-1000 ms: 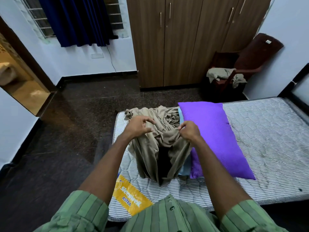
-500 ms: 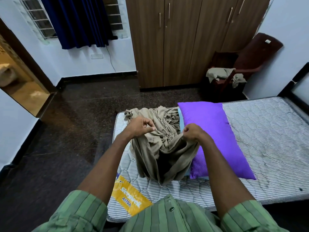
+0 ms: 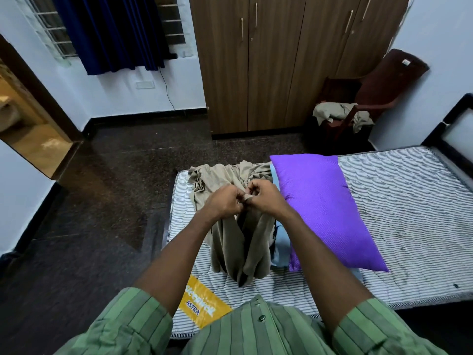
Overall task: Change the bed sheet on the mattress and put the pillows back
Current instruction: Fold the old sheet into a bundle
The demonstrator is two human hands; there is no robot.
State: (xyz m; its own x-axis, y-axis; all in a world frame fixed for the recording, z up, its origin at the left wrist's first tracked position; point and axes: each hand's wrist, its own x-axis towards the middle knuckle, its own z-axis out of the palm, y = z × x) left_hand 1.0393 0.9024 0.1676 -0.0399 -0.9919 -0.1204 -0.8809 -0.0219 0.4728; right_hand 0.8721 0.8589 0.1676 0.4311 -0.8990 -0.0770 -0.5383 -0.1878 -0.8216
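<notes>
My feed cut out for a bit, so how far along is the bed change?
Done: the striped mattress lies bare. In hand: the left hand and right hand pinch one edge of the bunched beige sheet together. Left: spreading it out and placing the purple pillow properly.

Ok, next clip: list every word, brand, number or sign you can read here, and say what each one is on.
"ASTRA": dark letters on the yellow label at the near corner of the mattress.
Larger white word above it on the same label: a brand name, seen at a slant, not surely readable.
Small white tag on the chair: too small to read.
No other text shows.
</notes>
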